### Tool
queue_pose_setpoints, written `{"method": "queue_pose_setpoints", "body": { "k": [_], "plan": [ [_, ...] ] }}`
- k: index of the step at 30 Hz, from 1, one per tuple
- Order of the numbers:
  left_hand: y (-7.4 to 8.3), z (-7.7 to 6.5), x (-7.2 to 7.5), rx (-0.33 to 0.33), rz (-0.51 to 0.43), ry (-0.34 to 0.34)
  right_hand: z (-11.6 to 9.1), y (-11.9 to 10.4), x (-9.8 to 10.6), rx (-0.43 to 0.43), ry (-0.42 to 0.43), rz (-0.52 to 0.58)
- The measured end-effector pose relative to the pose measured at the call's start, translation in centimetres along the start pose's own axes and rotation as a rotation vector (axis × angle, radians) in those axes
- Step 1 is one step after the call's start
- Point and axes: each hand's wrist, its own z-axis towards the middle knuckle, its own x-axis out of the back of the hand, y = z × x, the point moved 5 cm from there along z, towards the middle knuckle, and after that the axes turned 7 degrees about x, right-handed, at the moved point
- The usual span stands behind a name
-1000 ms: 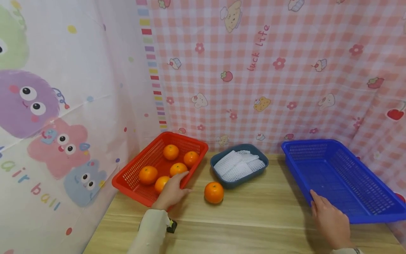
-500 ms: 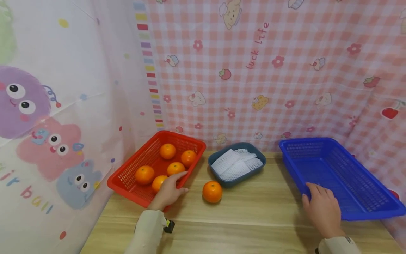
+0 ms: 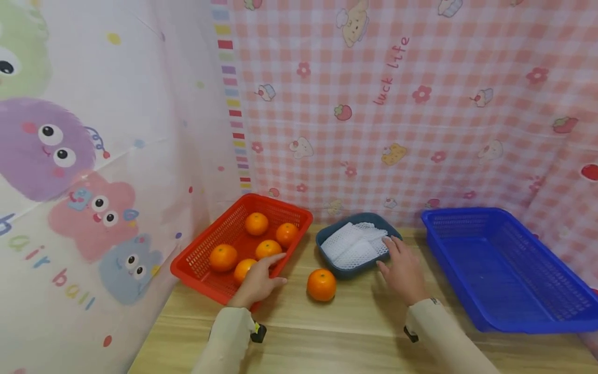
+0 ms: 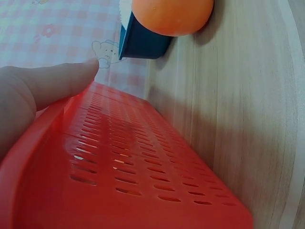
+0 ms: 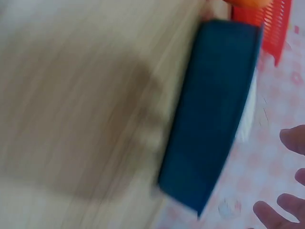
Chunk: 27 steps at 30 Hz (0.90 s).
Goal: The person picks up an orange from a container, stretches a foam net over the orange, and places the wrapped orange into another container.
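Observation:
My left hand (image 3: 258,284) rests on the near right rim of the red plastic basket (image 3: 198,283), which holds several oranges (image 3: 223,258). In the left wrist view the thumb (image 4: 62,81) lies straight along the rim; the other fingers are hidden there. My right hand (image 3: 403,271) reaches over the right edge of a small dark teal tray (image 3: 343,271). Its fingers are spread over the white foam fruit nets (image 3: 357,248) in the tray, and nothing shows in its grasp. One loose orange (image 3: 321,284) sits on the table between the basket and the hand.
A large blue plastic basket (image 3: 488,270) stands at the right, with nothing in it. The wooden table (image 3: 336,348) ends at the back against a pink checked cloth (image 3: 364,130). A white cartoon-print cloth (image 3: 154,93) hangs at the left, close to the red basket.
My right hand has left the blue basket's near left rim and moved left to the teal tray. My left hand stays on the red basket. The oranges have not moved.

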Motion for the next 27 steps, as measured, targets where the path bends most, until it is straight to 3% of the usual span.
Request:
{"method": "queue_pose_setpoints", "body": {
  "k": [6, 13, 19, 24, 27],
  "plan": [
    [0.5, 0.2, -0.4, -0.007, -0.004, 0.002, 2.4, -1.6, -3.8, -0.037, -0.114, -0.007],
    [0.8, 0.5, -0.8, -0.007, -0.012, -0.015, 3.5, -2.1, -6.6, -0.055, -0.214, -0.011],
    [0.4, 0.3, -0.6, -0.015, 0.001, -0.009, 3.8, -3.3, -8.6, 0.030, -0.313, -0.022],
    [0.0, -0.1, 0.1, -0.005, 0.008, 0.009, 4.6, -5.0, -9.7, 0.133, -0.355, 0.069],
    [-0.1, -0.1, 0.0, 0.016, 0.003, 0.003, 4.7, -5.4, -9.6, 0.128, -0.365, 0.121]
  ]
}}
